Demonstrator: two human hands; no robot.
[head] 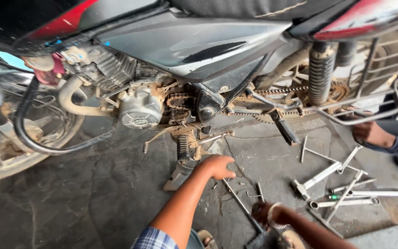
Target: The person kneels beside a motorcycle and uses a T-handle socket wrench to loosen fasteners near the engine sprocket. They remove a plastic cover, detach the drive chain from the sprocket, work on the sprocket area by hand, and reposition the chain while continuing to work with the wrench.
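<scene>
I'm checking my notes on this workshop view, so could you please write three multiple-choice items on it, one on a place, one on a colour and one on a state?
1. Where do the spanners lie?
A. on the seat
B. on the floor right of the person's hands
C. in a box

2. What colour is the shirt cuff on the left arm?
A. blue check
B. plain yellow
C. black

3. How is the left hand?
A. gripping a hammer
B. empty, reaching toward the footrest
C. inside a glove

Answers:
1 B, they are spread on the concrete.
2 A, blue plaid shows at the bottom edge.
3 B, nothing lies in the bare fingers.
</scene>
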